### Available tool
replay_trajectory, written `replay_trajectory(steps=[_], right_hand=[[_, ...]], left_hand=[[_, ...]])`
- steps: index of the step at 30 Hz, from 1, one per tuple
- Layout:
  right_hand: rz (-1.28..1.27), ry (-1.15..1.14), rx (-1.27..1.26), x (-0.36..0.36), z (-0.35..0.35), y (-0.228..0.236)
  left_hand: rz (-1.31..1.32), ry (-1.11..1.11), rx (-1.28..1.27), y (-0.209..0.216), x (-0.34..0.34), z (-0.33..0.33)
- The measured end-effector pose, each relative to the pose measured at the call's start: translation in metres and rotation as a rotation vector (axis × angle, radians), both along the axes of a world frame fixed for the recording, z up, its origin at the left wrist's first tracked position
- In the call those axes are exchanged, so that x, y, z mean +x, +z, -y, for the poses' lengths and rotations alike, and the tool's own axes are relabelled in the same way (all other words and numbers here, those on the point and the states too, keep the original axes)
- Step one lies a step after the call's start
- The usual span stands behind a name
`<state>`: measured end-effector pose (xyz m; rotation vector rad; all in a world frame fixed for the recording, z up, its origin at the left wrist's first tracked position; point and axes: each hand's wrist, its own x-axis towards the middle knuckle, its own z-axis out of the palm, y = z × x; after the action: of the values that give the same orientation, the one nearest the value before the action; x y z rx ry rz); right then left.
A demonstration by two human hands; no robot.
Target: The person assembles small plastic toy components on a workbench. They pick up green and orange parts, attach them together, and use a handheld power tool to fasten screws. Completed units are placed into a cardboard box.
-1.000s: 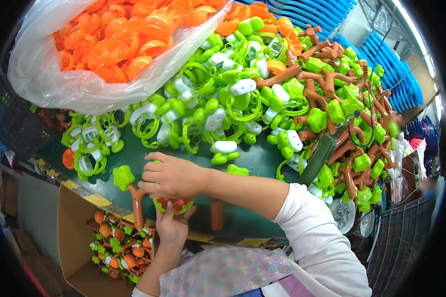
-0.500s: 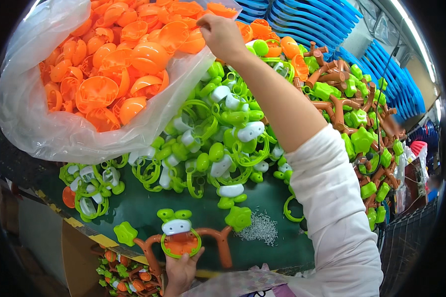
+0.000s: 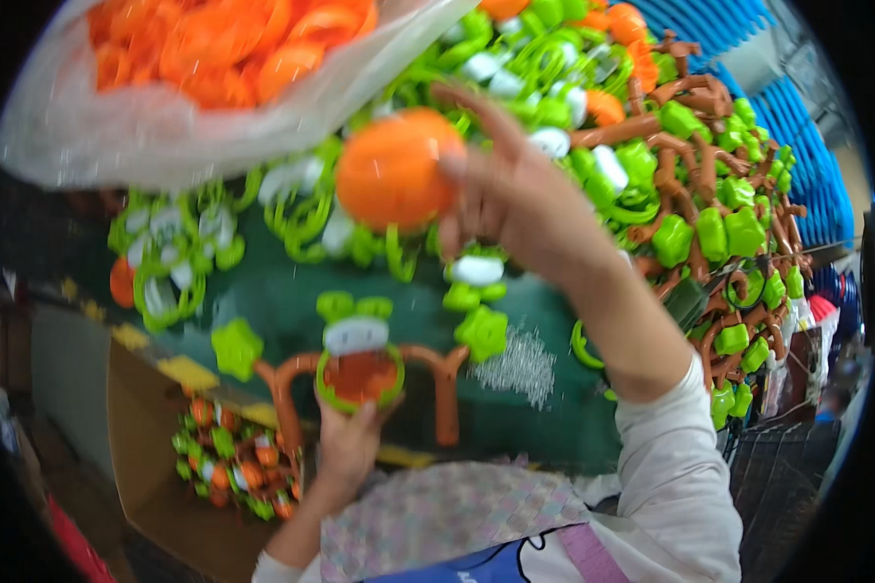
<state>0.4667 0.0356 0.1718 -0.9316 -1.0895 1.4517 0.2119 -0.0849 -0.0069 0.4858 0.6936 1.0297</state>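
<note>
My left hand [image 3: 348, 442] grips a toy assembly from below, near the table's front edge. It has a green ring [image 3: 396, 387] round an orange-brown centre, a white face piece [image 3: 356, 337] with green knobs above, and brown branch-shaped arms [image 3: 445, 403] ending in green star-shaped pieces [image 3: 237, 351]. My right hand [image 3: 515, 194], somewhat blurred, is raised over the table with an orange plastic half-shell [image 3: 396, 170] between thumb and fingers; the index finger is stretched out. The half-shell's rounded outside shows.
A clear plastic bag [image 3: 97, 146] of orange shells stands at far left. Green and white parts [image 3: 301, 185] are heaped beside it, brown branches with green stars [image 3: 690, 185] at right. Small metal pins [image 3: 520, 369] lie by the toy. A cardboard box [image 3: 156, 486] below left holds similar toys.
My right hand has come back from the orange shells with a half-shell, moving toward me. The view has shifted, so the bag sits higher. My left hand still holds the toy assembly.
</note>
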Motion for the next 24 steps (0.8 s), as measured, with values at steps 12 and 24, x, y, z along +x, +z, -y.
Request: replay_trajectory(steps=[12,24], right_hand=[[1.223,-0.003,0.619,-0.057,0.116,-0.114],[1.135,-0.064,0.827,-0.072,0.104,-0.128]], left_hand=[[0.108,-0.074,0.060,0.006,0.003,0.006],[0.181,-0.061,-0.015,0.004,-0.003,0.009]])
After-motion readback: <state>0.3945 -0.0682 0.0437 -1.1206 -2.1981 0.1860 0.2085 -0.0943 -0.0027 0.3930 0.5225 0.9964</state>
